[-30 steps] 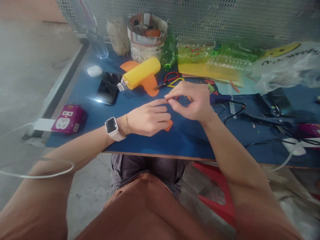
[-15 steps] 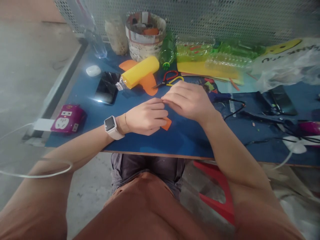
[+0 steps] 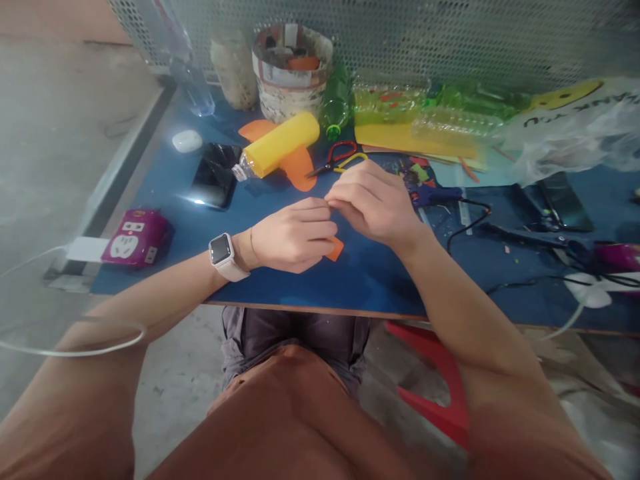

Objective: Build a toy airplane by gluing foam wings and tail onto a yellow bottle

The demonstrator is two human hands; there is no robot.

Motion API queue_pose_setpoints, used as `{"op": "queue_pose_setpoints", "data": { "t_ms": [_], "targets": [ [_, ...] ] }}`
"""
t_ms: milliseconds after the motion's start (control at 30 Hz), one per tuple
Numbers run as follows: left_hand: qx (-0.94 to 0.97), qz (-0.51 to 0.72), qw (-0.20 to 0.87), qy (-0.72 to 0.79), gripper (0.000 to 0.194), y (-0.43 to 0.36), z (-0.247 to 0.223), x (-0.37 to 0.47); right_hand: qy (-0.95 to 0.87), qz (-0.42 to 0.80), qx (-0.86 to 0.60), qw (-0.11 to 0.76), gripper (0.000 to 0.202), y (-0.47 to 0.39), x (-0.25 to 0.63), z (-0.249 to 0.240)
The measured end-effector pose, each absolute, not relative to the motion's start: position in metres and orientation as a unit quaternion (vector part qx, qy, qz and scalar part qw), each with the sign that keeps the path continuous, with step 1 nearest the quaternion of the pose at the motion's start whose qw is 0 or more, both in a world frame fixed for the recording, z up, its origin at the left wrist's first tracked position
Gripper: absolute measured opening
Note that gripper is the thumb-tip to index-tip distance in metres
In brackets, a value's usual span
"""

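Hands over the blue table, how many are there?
2: the left hand, with an orange piece showing by its fingers, and the right hand, close beside it on the picture's right.

Table point(image 3: 280, 287) across mid-frame, mesh panel point(image 3: 425, 33) behind it. Left hand point(image 3: 297, 237) and right hand point(image 3: 373, 203) mid-frame over table, fingertips meeting. Paper piece point(image 3: 336, 250) right beside left hand's curled fingers, below the meeting point. Scissors point(image 3: 331, 165) behind hands; left of them, bottle point(image 3: 287, 143) lying on paper cutout point(image 3: 300, 173). Phone point(image 3: 215, 177) left of bottle, small case point(image 3: 187, 141) just beyond phone's upper left. Socket block point(image 3: 135, 238) at table's left end. Upper middle: jar point(image 3: 235, 80) left of bucket point(image 3: 293, 93), both behind bottle. Sheets point(image 3: 400, 137) right of scissors, behind right hand. Corded tool point(image 3: 435, 195) just right of right hand. Plastic bag point(image 3: 580, 147) upper right. Stool point(image 3: 450, 407) below table, lower right of centre.
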State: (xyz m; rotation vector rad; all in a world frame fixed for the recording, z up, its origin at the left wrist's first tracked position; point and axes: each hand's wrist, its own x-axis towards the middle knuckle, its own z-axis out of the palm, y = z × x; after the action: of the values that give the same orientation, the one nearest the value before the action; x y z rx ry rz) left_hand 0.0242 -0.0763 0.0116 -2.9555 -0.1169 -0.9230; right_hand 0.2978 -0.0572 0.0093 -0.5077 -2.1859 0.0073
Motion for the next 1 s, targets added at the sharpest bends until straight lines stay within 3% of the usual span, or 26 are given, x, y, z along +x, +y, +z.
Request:
{"op": "queue_pose_setpoints", "data": {
  "t_ms": [233,300,400,500,733,833,1000],
  "targets": [
    [-0.951,-0.308,-0.004,-0.039,0.030,-0.076,0.014,0.022,-0.867,0.024,-0.241,0.435,0.048,-0.060,0.297,0.015],
    [-0.949,-0.314,-0.003,-0.039,0.029,-0.074,0.014,0.021,-0.867,0.011,-0.241,0.435,0.043,-0.060,0.299,0.017],
    [-0.944,-0.328,-0.010,-0.032,0.028,-0.072,0.011,0.020,-0.871,-0.060,-0.173,0.457,0.015,-0.060,0.301,0.020],
    [-0.940,-0.337,-0.039,-0.045,0.032,-0.073,0.011,0.020,-0.858,-0.107,-0.124,0.486,0.020,-0.065,0.295,0.025],
    [-0.863,-0.447,-0.217,-0.092,0.053,-0.088,0.029,0.015,-0.794,0.020,-0.156,0.587,0.009,-0.076,0.273,0.023],
    [-0.843,-0.456,-0.256,-0.125,0.054,-0.088,0.031,0.013,-0.809,0.038,-0.192,0.554,0.018,-0.074,0.277,0.015],
    [-0.850,-0.419,-0.287,-0.139,0.053,-0.082,0.027,0.014,-0.832,0.083,-0.285,0.469,0.015,-0.070,0.288,0.008]
  ]
}}
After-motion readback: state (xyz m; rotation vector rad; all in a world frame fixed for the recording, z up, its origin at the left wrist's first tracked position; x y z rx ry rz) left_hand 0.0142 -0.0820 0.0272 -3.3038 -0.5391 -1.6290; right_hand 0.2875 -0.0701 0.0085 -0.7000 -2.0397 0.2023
